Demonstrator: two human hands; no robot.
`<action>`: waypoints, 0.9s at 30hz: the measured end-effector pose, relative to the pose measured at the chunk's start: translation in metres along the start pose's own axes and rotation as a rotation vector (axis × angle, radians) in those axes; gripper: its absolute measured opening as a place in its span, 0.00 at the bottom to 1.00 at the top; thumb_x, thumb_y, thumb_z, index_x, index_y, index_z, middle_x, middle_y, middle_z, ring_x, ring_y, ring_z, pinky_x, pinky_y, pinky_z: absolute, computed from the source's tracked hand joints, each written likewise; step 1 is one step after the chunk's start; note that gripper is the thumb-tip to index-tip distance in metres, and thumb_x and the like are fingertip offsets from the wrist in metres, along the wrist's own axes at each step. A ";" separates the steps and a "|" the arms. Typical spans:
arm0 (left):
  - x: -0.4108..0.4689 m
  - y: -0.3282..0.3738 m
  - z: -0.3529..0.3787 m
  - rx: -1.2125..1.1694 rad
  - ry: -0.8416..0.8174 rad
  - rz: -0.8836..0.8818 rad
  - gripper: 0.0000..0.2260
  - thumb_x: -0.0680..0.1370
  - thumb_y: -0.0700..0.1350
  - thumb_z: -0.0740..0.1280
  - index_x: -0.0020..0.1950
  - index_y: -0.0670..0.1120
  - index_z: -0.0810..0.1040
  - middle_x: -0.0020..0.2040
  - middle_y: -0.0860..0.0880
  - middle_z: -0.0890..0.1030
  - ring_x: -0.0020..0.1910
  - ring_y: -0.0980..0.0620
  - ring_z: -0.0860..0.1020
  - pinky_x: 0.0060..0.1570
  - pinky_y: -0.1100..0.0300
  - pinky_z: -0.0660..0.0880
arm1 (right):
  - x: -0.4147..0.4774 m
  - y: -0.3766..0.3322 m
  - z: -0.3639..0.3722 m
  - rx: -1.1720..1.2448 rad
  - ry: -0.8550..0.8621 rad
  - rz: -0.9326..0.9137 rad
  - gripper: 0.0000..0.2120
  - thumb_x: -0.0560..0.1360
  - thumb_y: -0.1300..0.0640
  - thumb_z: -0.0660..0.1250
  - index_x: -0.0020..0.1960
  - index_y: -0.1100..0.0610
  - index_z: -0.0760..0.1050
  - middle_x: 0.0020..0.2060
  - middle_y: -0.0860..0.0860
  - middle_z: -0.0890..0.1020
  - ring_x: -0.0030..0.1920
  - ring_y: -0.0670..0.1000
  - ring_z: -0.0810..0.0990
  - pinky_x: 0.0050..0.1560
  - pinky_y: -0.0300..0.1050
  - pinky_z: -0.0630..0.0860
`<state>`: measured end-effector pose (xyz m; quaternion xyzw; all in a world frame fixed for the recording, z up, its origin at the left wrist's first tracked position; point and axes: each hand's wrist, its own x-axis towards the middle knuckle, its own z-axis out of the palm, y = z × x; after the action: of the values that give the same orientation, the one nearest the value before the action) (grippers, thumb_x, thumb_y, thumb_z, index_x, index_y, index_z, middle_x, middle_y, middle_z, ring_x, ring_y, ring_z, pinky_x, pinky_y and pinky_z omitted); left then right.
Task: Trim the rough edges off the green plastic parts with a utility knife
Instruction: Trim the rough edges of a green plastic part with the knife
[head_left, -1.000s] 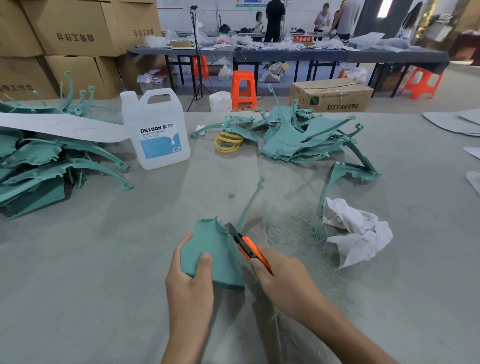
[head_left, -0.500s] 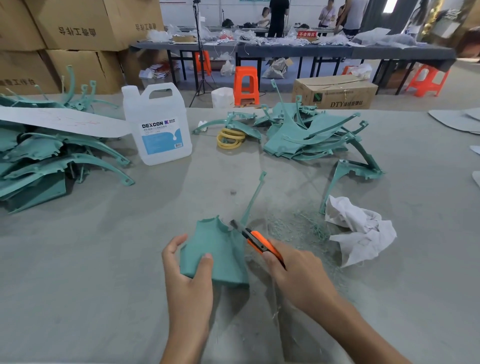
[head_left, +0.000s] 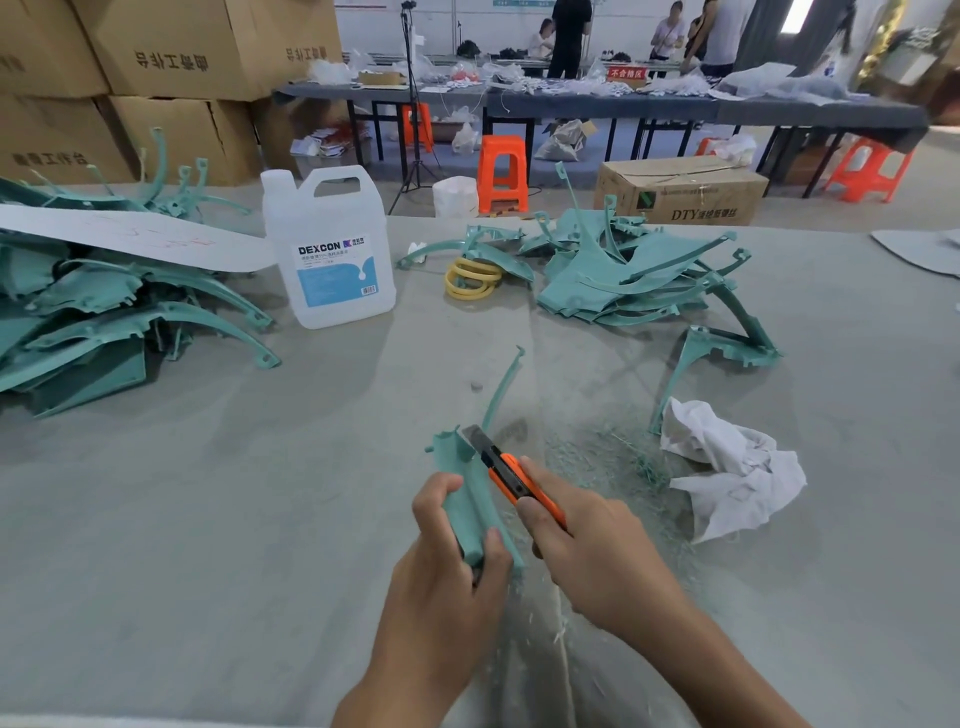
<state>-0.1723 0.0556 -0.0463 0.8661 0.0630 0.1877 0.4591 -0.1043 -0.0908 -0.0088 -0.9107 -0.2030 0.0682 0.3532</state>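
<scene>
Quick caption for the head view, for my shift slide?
Left hand grips a green plastic part while the right hand holds an orange utility knife against its edge.

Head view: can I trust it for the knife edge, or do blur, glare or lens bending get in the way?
Head view: the utility knife and the held green part are sharp, with no glare on the blade; head view, borders: wide-lens bending tilts the far table; head view, lighting: soft and even, only faint shadows by the jug.
</scene>
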 end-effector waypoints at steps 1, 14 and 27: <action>0.001 0.001 0.000 0.005 -0.006 0.004 0.21 0.77 0.57 0.58 0.58 0.75 0.48 0.34 0.57 0.76 0.35 0.58 0.79 0.29 0.61 0.71 | 0.001 -0.001 -0.002 0.021 0.007 -0.001 0.19 0.83 0.46 0.57 0.71 0.28 0.60 0.33 0.42 0.78 0.34 0.44 0.75 0.41 0.45 0.77; 0.001 -0.007 0.003 -0.021 0.025 0.049 0.21 0.77 0.56 0.60 0.59 0.74 0.50 0.41 0.65 0.79 0.35 0.60 0.79 0.31 0.71 0.71 | 0.004 -0.002 0.006 0.094 -0.014 0.028 0.18 0.83 0.48 0.58 0.65 0.25 0.64 0.33 0.46 0.78 0.37 0.52 0.81 0.37 0.51 0.81; 0.003 -0.014 -0.004 -0.099 0.069 -0.073 0.21 0.77 0.54 0.62 0.59 0.74 0.53 0.41 0.62 0.81 0.33 0.54 0.80 0.28 0.63 0.73 | 0.017 -0.005 0.005 -0.023 0.039 -0.141 0.22 0.83 0.43 0.59 0.73 0.26 0.60 0.28 0.39 0.76 0.30 0.44 0.73 0.34 0.36 0.68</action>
<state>-0.1700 0.0680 -0.0551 0.8325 0.1009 0.2036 0.5052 -0.0914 -0.0772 -0.0091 -0.8993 -0.2604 0.0233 0.3505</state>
